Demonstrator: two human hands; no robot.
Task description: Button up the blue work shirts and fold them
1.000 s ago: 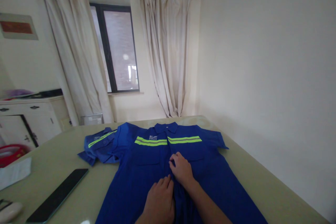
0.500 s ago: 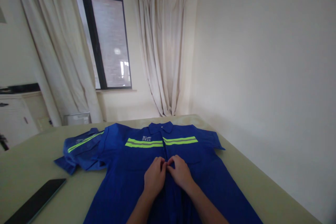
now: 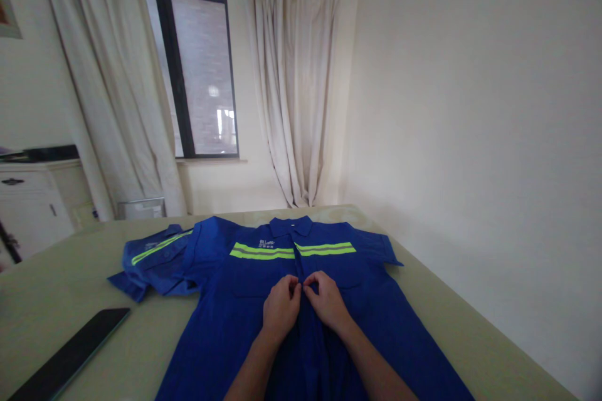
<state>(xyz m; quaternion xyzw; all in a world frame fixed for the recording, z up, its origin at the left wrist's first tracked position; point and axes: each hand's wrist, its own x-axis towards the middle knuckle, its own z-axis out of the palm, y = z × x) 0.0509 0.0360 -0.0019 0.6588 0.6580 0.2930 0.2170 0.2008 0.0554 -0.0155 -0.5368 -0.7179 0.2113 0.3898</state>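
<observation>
A blue work shirt [image 3: 235,326] with yellow-green reflective stripes lies front up on the table, its collar at the far end. My left hand [image 3: 282,306] pinches the front edge of the shirt at the middle, a little below the stripe. Close beside it, my right hand [image 3: 325,301] pinches the opposite front edge, thumb and forefinger together. The fingertips of both hands almost meet over the front opening. Whether a button sits between them is too small to make out.
Another blue garment [image 3: 160,263] with a reflective stripe lies crumpled by the shirt's left sleeve. A flat black device [image 3: 70,354] rests on the green table [image 3: 56,288] at the near left. A white wall [image 3: 470,138] runs along the table's right side.
My left hand has moved up the shirt front from lower down to beside my right hand. Both hands now pinch at the opening. The view has shifted slightly.
</observation>
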